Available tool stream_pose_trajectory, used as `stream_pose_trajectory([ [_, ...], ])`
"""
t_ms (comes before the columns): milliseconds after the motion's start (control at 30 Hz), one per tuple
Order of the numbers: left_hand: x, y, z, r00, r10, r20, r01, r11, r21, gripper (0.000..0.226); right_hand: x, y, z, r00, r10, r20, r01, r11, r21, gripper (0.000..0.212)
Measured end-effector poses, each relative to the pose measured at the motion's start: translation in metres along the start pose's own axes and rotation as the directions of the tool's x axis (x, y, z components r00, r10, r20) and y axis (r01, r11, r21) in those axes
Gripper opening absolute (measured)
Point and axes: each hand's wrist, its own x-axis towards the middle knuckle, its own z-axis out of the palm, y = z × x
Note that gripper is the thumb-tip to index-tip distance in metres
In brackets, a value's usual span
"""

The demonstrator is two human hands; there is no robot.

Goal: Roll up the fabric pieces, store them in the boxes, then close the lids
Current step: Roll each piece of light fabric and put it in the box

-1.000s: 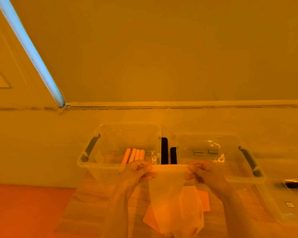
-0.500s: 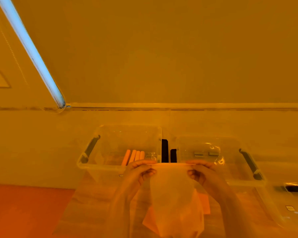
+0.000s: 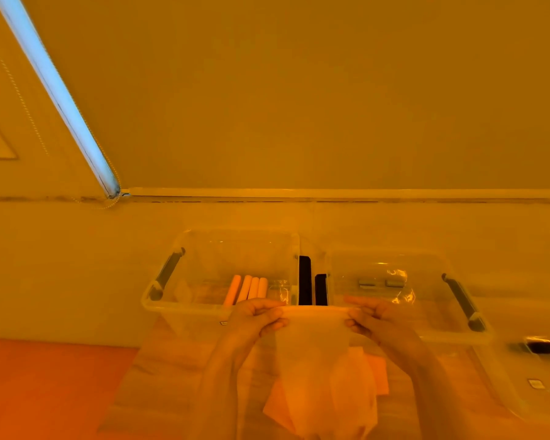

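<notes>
Hands: left hand (image 3: 254, 317) and right hand (image 3: 373, 319) each pinch one end of the cloth (image 3: 315, 350).
Cloth axis: runs left-right, hanging above the surface.
Left box (image 3: 204, 306): just beyond, left hand nearer.

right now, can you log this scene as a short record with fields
left hand: left hand pinches one end of the fabric piece's top edge
right hand: right hand pinches the other end
fabric piece: pale fabric piece held up, top edge starting to roll, rest hanging down
left box: open clear left box holding four fabric rolls
right box: open clear right box, no rolls visible inside
table: more loose fabric pieces lying under the held one
</notes>
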Motion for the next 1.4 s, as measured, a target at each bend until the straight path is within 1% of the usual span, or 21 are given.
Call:
stream_pose_trajectory([
  [100,-0.003,0.000,0.002,1.000,0.007,0.007,-0.007,0.998,0.066,0.014,0.000,0.000,0.001,1.000,-0.003,-0.016,0.000,0.973,-0.230,0.016],
  [133,-0.004,-0.001,0.002,1.000,0.003,0.011,-0.004,0.996,0.091,0.013,0.000,0.001,0.002,1.000,-0.003,-0.019,-0.002,0.960,-0.280,0.014],
  [200,-0.003,-0.004,0.003,0.999,-0.030,0.025,0.027,0.993,0.116,0.012,0.000,0.001,0.004,1.000,-0.006,-0.025,-0.002,0.949,-0.314,0.012],
  [300,-0.002,-0.009,0.001,0.995,-0.091,0.042,0.085,0.988,0.132,0.007,-0.001,0.002,0.005,0.999,-0.014,-0.032,0.003,0.954,-0.300,0.011],
  [367,0.000,-0.009,0.001,0.995,-0.085,0.044,0.079,0.990,0.120,0.007,-0.002,0.002,0.004,0.999,-0.024,-0.037,0.014,0.968,-0.250,0.012],
  [433,0.000,-0.007,0.002,0.998,-0.049,0.043,0.046,0.996,0.073,0.009,-0.004,0.001,0.004,0.999,-0.026,-0.039,0.020,0.989,-0.144,0.013],
  [533,-0.001,-0.002,0.003,0.999,0.003,0.037,0.000,0.997,-0.080,0.015,-0.004,-0.001,0.004,0.999,-0.012,-0.042,0.012,1.000,-0.002,0.015],
  [667,0.001,-0.001,0.002,0.999,-0.013,0.038,0.021,0.973,-0.231,0.016,-0.002,-0.003,0.003,0.999,0.000,-0.052,0.006,0.991,0.130,0.018],
  [733,0.002,-0.004,0.002,1.000,-0.014,0.027,0.020,0.977,-0.214,0.016,-0.002,-0.003,0.004,0.999,0.006,-0.051,0.003,0.983,0.181,0.020],
  [833,0.002,-0.010,0.001,1.000,0.003,-0.001,-0.003,0.997,-0.079,0.014,-0.002,-0.001,0.005,0.998,0.036,-0.042,-0.024,0.969,0.245,0.019],
  [867,0.003,-0.011,0.000,1.000,0.005,-0.005,-0.006,0.999,-0.050,0.014,-0.002,0.000,0.005,0.999,0.035,-0.036,-0.026,0.974,0.226,0.018],
  [967,0.003,-0.012,-0.003,1.000,0.000,-0.005,0.000,1.000,-0.005,0.016,-0.003,0.003,0.006,0.999,0.006,-0.051,-0.006,1.000,0.016,0.014],
  [1033,0.001,-0.012,-0.003,1.000,-0.012,-0.001,0.013,1.000,0.027,0.021,-0.004,0.004,0.005,0.998,-0.008,-0.061,0.004,0.998,-0.070,0.014],
  [1133,0.002,-0.013,-0.003,0.999,-0.034,-0.009,0.034,0.996,0.086,0.020,-0.004,0.003,0.004,0.998,-0.021,-0.055,0.014,0.992,-0.126,0.024],
  [1267,0.003,-0.016,-0.003,0.999,-0.040,-0.018,0.042,0.992,0.120,0.009,-0.005,0.003,0.002,0.999,-0.011,-0.046,0.003,0.984,-0.178,0.014],
  [1400,0.002,-0.019,-0.001,0.999,-0.041,0.010,0.039,0.988,0.148,0.005,-0.005,0.004,0.002,0.999,0.005,-0.045,-0.014,0.978,-0.209,0.011],
])
